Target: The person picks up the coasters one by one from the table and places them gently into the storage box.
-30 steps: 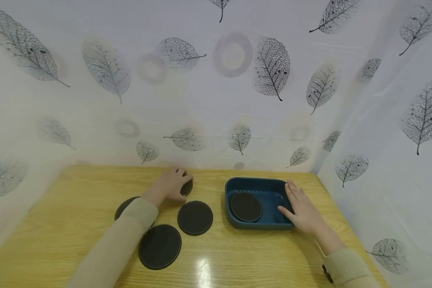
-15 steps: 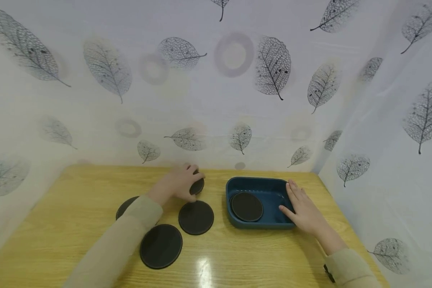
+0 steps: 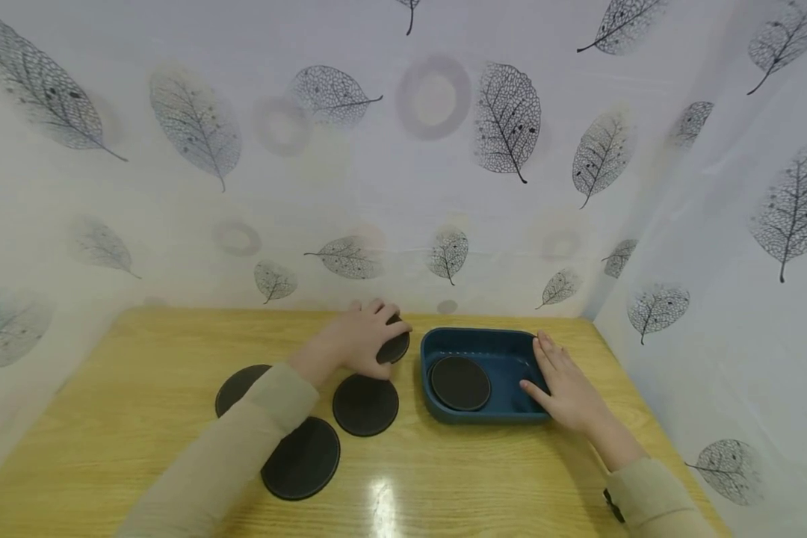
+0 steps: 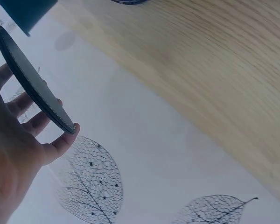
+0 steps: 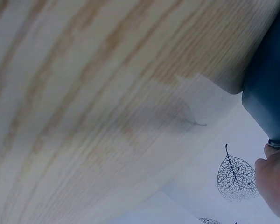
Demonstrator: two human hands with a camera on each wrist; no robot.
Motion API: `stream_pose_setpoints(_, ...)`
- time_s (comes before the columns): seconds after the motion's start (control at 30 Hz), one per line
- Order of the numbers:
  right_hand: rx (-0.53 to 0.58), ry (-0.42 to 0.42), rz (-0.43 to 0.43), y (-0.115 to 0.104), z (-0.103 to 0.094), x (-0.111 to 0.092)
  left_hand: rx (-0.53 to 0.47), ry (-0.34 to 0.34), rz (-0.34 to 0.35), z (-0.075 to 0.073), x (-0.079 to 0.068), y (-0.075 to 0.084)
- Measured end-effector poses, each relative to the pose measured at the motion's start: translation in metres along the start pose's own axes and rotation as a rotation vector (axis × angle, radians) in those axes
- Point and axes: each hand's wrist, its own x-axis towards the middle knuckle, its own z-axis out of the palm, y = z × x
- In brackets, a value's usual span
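My left hand (image 3: 363, 340) grips a black round coaster (image 3: 394, 345) by its edge, raised off the table, just left of the blue box. In the left wrist view that coaster (image 4: 33, 79) stands tilted, fingers and thumb at its rim. My right hand (image 3: 568, 388) rests on the right end of the blue box (image 3: 511, 420), fingers straight along the rim, thumb over the inside. Another black coaster (image 3: 460, 383) lies in the left part of the box. In the right wrist view only part of the right hand (image 5: 275, 186) shows at the box's rim.
Three more black coasters lie on the wooden table (image 3: 444, 486): one coaster (image 3: 366, 405) below my left hand, one coaster (image 3: 302, 459) nearer the front, one coaster (image 3: 240, 385) partly under the left sleeve. A leaf-patterned white sheet (image 3: 376, 187) hangs behind the table and at its right.
My left hand has carried the gripped coaster to the right, closer to the blue box. The right hand and the box have stayed in place.
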Motion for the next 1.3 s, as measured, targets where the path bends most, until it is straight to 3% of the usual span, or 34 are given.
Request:
stream_pose_setpoints(0.23, -0.016, -0.045, 0.022, -0.001, -0.004, 0.001, 0.015, 0.045, 0.055, -0.002, 0.012, 0.014)
stream_pose_setpoints(0.53, -0.009, -0.043, 0.025, -0.004, -0.006, 0.001, -0.017, 0.022, 0.078, -0.004, 0.031, 0.041)
stream_pose_setpoints(1.07, -0.001, -0.042, 0.026, -0.005, -0.006, 0.000, 0.045, -0.012, 0.125, 0.001, 0.067, 0.084)
stream_pose_setpoints(1.3, -0.011, -0.039, 0.027, -0.006, -0.006, 0.001, 0.064, -0.026, 0.129, 0.010, 0.080, 0.096)
